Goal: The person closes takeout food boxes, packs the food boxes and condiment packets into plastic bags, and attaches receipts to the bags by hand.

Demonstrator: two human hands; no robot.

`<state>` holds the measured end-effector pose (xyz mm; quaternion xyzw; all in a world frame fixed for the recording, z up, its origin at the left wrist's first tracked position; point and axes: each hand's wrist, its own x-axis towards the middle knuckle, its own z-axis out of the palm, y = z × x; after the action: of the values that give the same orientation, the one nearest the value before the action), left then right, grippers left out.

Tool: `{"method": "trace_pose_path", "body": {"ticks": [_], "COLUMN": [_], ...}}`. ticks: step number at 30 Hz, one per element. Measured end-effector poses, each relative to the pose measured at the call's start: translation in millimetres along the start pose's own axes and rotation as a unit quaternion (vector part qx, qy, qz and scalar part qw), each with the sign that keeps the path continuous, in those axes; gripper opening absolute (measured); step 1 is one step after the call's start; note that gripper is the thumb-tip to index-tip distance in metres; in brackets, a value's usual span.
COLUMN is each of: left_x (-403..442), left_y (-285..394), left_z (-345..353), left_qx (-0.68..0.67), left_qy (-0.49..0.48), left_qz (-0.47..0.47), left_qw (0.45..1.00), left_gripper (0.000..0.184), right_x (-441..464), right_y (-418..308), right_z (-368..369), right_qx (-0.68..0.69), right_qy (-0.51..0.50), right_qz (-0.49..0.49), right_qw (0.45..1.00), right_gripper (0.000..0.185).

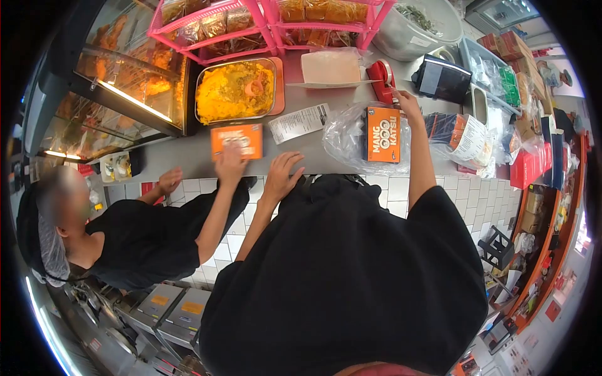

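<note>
My left hand (283, 177) rests at the counter's front edge, fingers apart and holding nothing. My right hand (410, 108) is at the near end of a red tape dispenser (380, 76), its fingers pinched together; what they grip is too small to make out. Between my hands, an orange box (384, 139) lies in a clear plastic bag (342, 141). A printed receipt (300, 124) lies beyond my left hand. To the left, a co-worker's hand (232, 160) touches another orange box (243, 139).
A co-worker in black (150, 235) stands at my left by a lit food display (132, 81). A tray of yellow food (235, 91), pink baskets (269, 31) and a white box (329, 67) stand at the back. Bagged orders (470, 141) and a black device (444, 78) are right.
</note>
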<state>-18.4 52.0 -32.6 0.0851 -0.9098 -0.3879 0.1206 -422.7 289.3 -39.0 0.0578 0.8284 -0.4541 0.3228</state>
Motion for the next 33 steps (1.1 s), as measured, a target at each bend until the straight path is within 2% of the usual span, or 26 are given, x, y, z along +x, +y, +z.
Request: {"method": "trace_pose_path", "body": {"ticks": [3, 6, 7, 8, 10, 11, 14, 17, 20, 23, 24, 26, 29, 33], "left_x": [-6.0, -4.5, 2.9, 11.2, 29.5, 36.4, 58.4, 75.6, 90.2, 101.2, 100.0, 96.1, 65.3, 21.3], "left_y": [-4.3, -11.6, -14.3, -19.7, -36.4, -42.8, -49.8, -35.7, -28.0, -40.8, -38.7, -31.5, -24.7, -22.0], "left_z": [-12.7, -34.2, -41.8, -45.9, -48.8, -49.2, -31.3, -13.1, 15.5, 41.6, 41.7, 37.6, 38.3, 36.0], "left_qx": [0.035, 0.093, 0.115, 0.137, 0.154, 0.161, 0.194, 0.196, 0.212, 0.182, 0.164, 0.128, 0.172, 0.185], "left_qy": [0.014, 0.030, 0.033, 0.037, -0.009, -0.034, -0.082, -0.104, -0.081, 0.019, 0.021, 0.027, 0.101, 0.139], "left_qz": [0.014, -0.005, -0.026, -0.046, -0.016, 0.000, 0.053, 0.071, 0.065, 0.084, 0.067, 0.032, -0.013, -0.066], "left_qw": [0.999, 0.995, 0.992, 0.989, 0.988, 0.986, 0.976, 0.972, 0.972, 0.979, 0.984, 0.991, 0.980, 0.971], "left_gripper": [0.036, 0.041, 0.043, 0.045, 0.054, 0.058, 0.069, 0.077, 0.072, 0.066, 0.063, 0.058, 0.055, 0.049], "right_x": [21.4, 34.4, 22.3, 22.7, 28.5, 31.6, 20.7, -26.7, -87.7, -151.9, -178.3, -185.3, -188.1, -180.8], "right_y": [5.7, 42.0, 45.2, 45.4, 62.9, 69.0, 54.2, 28.8, 15.9, 17.1, 8.9, 38.6, 72.0, 84.7], "right_z": [-14.5, -31.3, -33.5, -31.1, -28.2, -21.2, -14.6, -3.5, 29.7, 84.0, 102.4, 138.1, 179.2, 207.9], "right_qx": [0.014, 0.118, 0.132, 0.015, -0.213, -0.216, -0.305, -0.168, 0.046, 0.082, 0.111, 0.144, 0.164, 0.173], "right_qy": [-0.052, -0.116, -0.079, -0.030, 0.074, 0.138, 0.214, 0.240, 0.016, -0.131, -0.164, -0.201, -0.187, -0.149], "right_qz": [0.014, -0.072, -0.073, -0.097, -0.142, -0.227, -0.200, -0.265, -0.268, -0.220, -0.177, -0.150, -0.147, -0.158], "right_qw": [0.998, 0.984, 0.985, 0.995, 0.964, 0.939, 0.906, 0.919, 0.962, 0.963, 0.964, 0.957, 0.957, 0.961], "right_gripper": [0.036, 0.037, 0.035, 0.033, 0.031, 0.033, 0.030, 0.021, 0.014, 0.020, 0.022, 0.029, 0.035, 0.038]}}
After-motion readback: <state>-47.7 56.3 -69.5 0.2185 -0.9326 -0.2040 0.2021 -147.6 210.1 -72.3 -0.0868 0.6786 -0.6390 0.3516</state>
